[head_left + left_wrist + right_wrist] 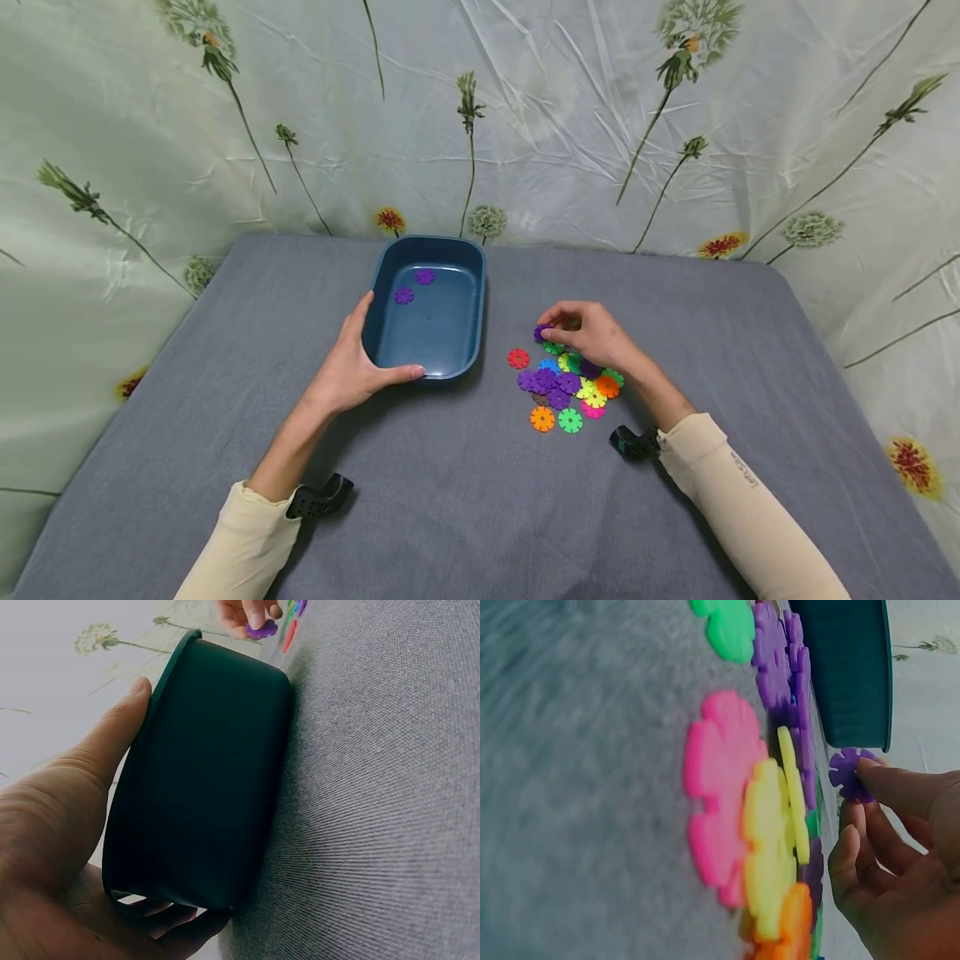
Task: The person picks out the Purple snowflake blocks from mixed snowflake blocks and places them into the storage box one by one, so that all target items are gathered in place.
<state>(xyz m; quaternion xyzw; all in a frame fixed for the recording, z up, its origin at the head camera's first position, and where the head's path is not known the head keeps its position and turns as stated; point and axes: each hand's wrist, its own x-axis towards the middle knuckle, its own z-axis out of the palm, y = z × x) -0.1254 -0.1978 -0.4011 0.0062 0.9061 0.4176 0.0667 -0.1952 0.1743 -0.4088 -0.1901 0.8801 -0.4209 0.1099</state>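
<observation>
My left hand (350, 372) grips the near left corner of a blue plastic basin (431, 333), thumb on the rim and fingers along its outer side. Two purple notched discs (404, 296) lie on the basin's floor toward the back. My right hand (592, 333) pinches another purple notched disc (847, 774) between thumb and fingers, raised beside the heap. Below that hand a pile of notched discs in several colours spreads out, with purple ones (546, 381) in the middle, a pink disc (720, 795) and yellow ones (771, 840) at its near right. The hand hides part of the pile's far side.
Around the pile's edge lie a red disc (518, 358), an orange disc (542, 418) and a green disc (570, 420). Grey cloth (450, 517) covers the table. A curtain with dandelion prints (555, 125) hangs behind the back edge.
</observation>
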